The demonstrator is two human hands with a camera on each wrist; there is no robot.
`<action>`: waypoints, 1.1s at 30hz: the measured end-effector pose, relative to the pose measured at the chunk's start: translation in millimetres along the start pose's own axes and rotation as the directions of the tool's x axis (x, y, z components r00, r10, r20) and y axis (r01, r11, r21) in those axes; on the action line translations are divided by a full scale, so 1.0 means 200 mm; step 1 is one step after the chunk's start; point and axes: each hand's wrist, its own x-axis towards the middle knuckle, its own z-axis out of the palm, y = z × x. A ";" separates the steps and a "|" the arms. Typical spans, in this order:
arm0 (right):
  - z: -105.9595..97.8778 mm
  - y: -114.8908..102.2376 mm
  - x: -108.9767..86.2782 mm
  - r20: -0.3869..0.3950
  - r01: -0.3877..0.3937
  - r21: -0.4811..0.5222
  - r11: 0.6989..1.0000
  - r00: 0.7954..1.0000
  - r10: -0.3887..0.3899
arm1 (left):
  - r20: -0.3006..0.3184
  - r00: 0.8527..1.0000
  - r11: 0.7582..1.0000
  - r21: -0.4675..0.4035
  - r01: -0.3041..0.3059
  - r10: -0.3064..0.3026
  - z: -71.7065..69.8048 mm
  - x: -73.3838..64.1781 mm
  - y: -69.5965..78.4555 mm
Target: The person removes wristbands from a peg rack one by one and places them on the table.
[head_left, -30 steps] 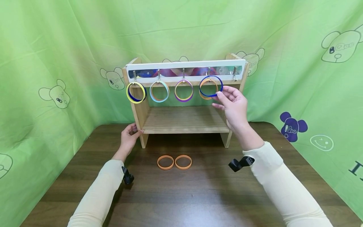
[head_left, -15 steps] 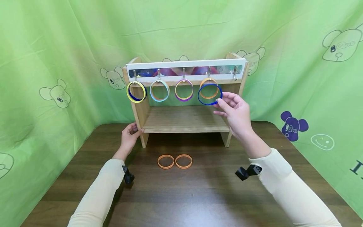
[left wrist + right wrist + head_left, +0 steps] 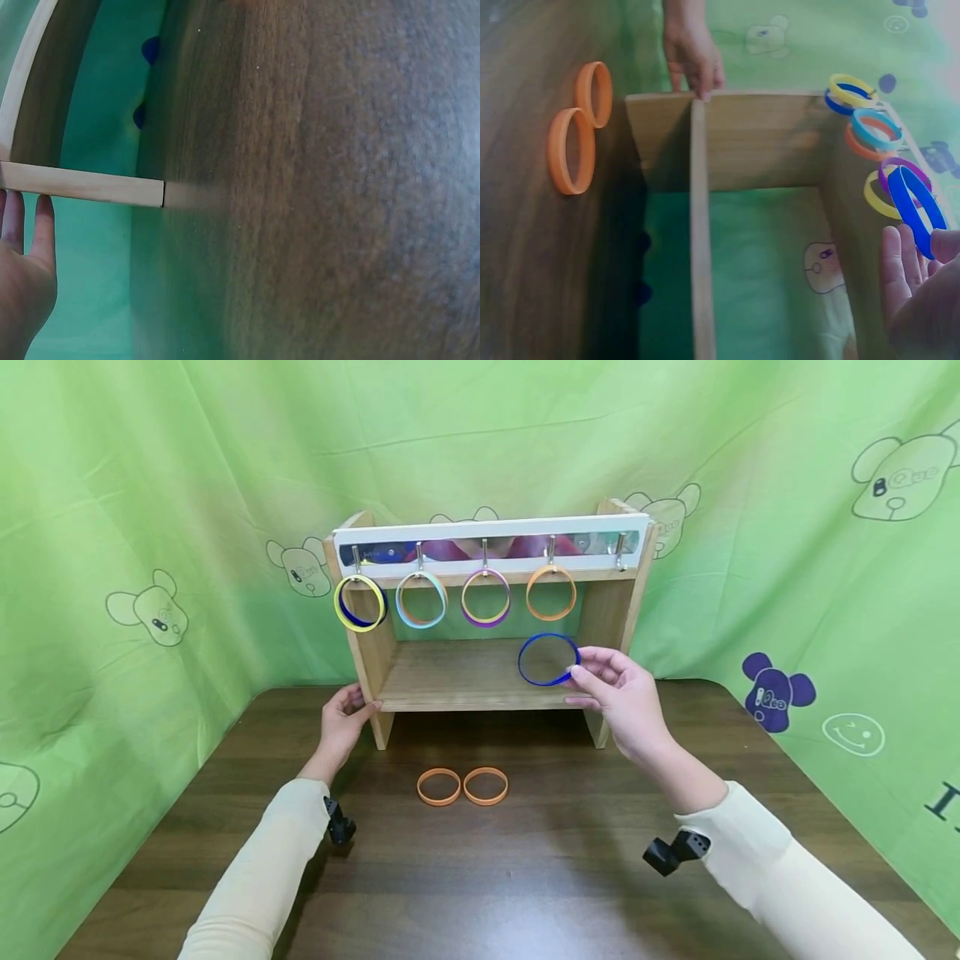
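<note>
A blue wristband [image 3: 520, 660] is pinched at its right side between the thumb and fingers of my right hand [image 3: 624, 697], in front of the rack's lower shelf. The right wrist view shows the same band [image 3: 913, 204] upright at the fingertips. My left hand [image 3: 341, 727] holds the left side panel of the wooden rack [image 3: 367, 656], its thumb at the front edge. In the left wrist view, fingers [image 3: 43, 232] meet that panel [image 3: 82, 184]. An orange wristband [image 3: 529, 602] hangs on the fourth hook [image 3: 552, 547]. The rightmost hook [image 3: 621, 553] carries no band.
Paired bands hang on the other hooks: yellow with blue [image 3: 337, 610], light blue with orange [image 3: 445, 602], purple with yellow [image 3: 487, 624]. Two orange wristbands [image 3: 419, 789] lie side by side on the brown table [image 3: 480, 877]. A green curtain [image 3: 480, 435] stands behind the rack.
My right hand has lowered the blue wristband from in front of the fourth hook to shelf height, drawing it back. The orange band there now shows fully. My left hand has stayed in place.
</note>
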 end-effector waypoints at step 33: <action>-0.17 0.36 -0.17 0.092 -0.306 -0.218 0.927 0.939 0.331 | 0.001 1.000 1.000 0.012 0.027 -0.027 0.01 -0.01 0.02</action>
